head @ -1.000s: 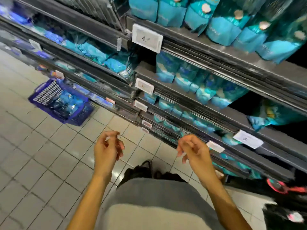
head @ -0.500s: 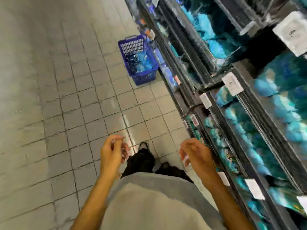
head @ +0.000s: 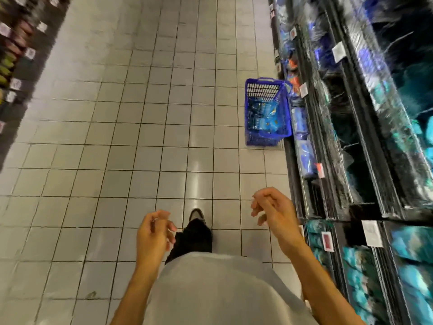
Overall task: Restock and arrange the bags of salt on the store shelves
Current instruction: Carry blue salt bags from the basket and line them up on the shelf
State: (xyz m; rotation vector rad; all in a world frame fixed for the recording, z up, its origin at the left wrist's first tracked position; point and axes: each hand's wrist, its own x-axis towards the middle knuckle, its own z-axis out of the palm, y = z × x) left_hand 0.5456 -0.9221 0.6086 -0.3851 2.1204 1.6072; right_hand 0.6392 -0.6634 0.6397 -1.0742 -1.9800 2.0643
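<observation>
Person is standing in the aisle, both hands raised at waist height, holding nothing. Left hand [head: 153,233] is hanging with fingers loosely curled; right hand [head: 273,208] likewise, fingers relaxed and bent. Basket [head: 267,113] is sitting on the floor [head: 117,137] well ahead of the right hand, against the shelves [head: 339,160]; blue bags [head: 263,117] are lying inside it. More bags, blurred, are filling the shelves just right of the right hand.
</observation>
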